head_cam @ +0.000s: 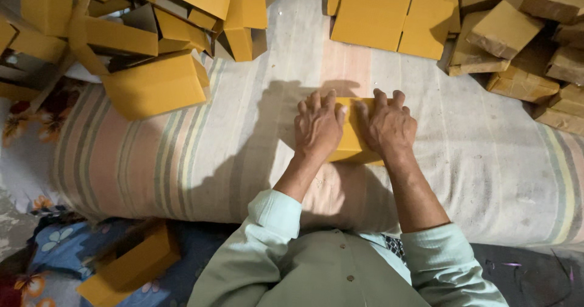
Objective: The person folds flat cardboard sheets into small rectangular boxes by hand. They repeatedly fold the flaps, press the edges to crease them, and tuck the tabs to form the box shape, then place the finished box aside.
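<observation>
Near the middle of the striped cloth point(182, 155), a small yellow cardboard piece point(354, 138) lies flat beneath both hands. Left hand point(317, 127): palm down, fingers spread and extended, pressing on the left part of the piece; the grip is flat and open, closed around nothing. Right hand point(388, 126): likewise palm down with fingers extended, pressing on the right part; its grip is also flat, enclosing nothing. The two hands lie just beside each other, and a strip of yellow card shows between them and below the wrists. Pale green sleeves point(274, 213) cover both arms to the forearm.

Upper left: a loose heap of folded yellow boxes point(152, 85), rectangular, some with open flaps, tumbled at differing angles onto the cloth's edge. Upper centre: a stack of flat yellow card blanks point(389, 18), unfolded, with cut notches along the lower edge, well apart from the hands. Upper right: a pile of brown-tan boxes point(517, 45), duller in colour than the yellow ones, closed and lying tilted against each other. Lower left: a single yellow box point(131, 267), oblong, resting on a blue floral fabric point(67, 246) below the cloth's edge. No label is legible on any package. The person's shadow falls on the cloth left of the hands.
</observation>
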